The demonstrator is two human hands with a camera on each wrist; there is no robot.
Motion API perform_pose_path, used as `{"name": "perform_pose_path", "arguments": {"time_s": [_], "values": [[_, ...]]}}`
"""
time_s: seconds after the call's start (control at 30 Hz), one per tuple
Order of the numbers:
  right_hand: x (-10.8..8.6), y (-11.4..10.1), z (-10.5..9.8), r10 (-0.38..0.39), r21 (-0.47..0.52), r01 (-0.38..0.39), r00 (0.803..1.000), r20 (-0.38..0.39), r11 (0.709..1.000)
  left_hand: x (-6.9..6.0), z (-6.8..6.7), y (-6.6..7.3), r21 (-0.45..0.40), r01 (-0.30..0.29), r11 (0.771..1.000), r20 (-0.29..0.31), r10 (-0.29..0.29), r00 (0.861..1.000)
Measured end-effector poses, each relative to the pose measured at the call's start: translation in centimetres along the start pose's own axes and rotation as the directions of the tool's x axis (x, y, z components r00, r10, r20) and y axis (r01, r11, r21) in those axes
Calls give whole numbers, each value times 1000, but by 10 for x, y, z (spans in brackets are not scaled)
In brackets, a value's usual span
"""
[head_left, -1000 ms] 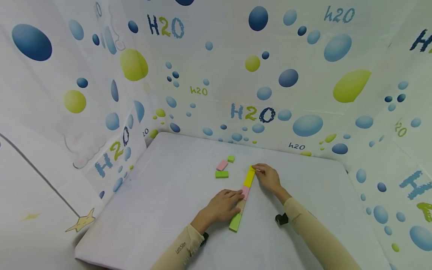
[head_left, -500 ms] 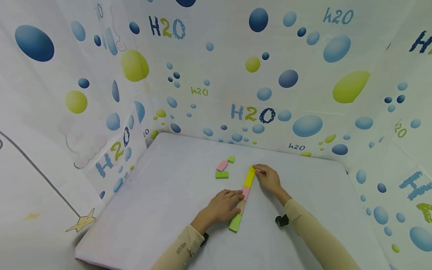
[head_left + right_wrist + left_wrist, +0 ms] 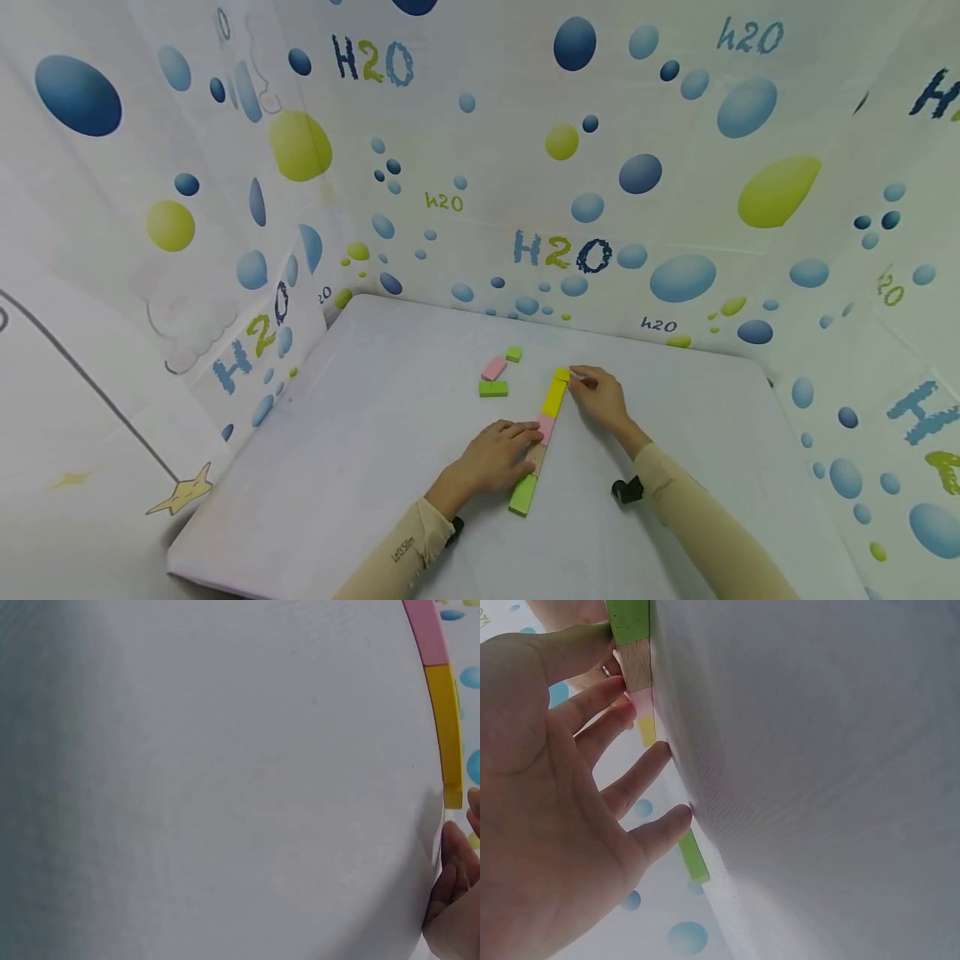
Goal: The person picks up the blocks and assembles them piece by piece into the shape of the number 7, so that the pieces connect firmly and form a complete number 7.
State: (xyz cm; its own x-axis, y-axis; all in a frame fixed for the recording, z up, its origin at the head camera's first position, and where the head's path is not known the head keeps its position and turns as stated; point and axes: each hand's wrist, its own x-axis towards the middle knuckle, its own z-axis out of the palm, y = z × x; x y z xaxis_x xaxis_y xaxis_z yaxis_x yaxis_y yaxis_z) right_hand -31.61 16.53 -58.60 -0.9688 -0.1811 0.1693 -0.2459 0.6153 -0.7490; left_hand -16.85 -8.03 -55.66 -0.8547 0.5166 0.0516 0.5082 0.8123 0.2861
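A straight row of blocks lies on the white table: a green block nearest, then a bare wood block, a pink block, a long yellow block and a small yellow block at the far end. My left hand rests along the row's left side, fingers spread; its thumb touches near the green and wood blocks, and fingertips reach the pink one. Just right of the small yellow block is my right hand, fingers loosely bent, holding nothing. A narrow gap separates them in the right wrist view.
Left of the row's far end lie a small green block, a pink block and a green piece with a line across it. The white table meets a patterned curtain at the back and sides.
My right hand has let go of the small yellow block and shifted slightly right. The left hand and the row have stayed in place.
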Motion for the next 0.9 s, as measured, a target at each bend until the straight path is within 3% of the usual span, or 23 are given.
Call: {"name": "perform_pose_path", "arguments": {"time_s": [0.2,0.9], "values": [[-2,-1,-4,75,22,-75,997,-1,997,1,0,-1,-15,3,1000,9,-3,1000],[-7,3,-5,19,-52,-19,1000,0,998,3,-2,0,-1,9,1000,26,-9,1000]]}}
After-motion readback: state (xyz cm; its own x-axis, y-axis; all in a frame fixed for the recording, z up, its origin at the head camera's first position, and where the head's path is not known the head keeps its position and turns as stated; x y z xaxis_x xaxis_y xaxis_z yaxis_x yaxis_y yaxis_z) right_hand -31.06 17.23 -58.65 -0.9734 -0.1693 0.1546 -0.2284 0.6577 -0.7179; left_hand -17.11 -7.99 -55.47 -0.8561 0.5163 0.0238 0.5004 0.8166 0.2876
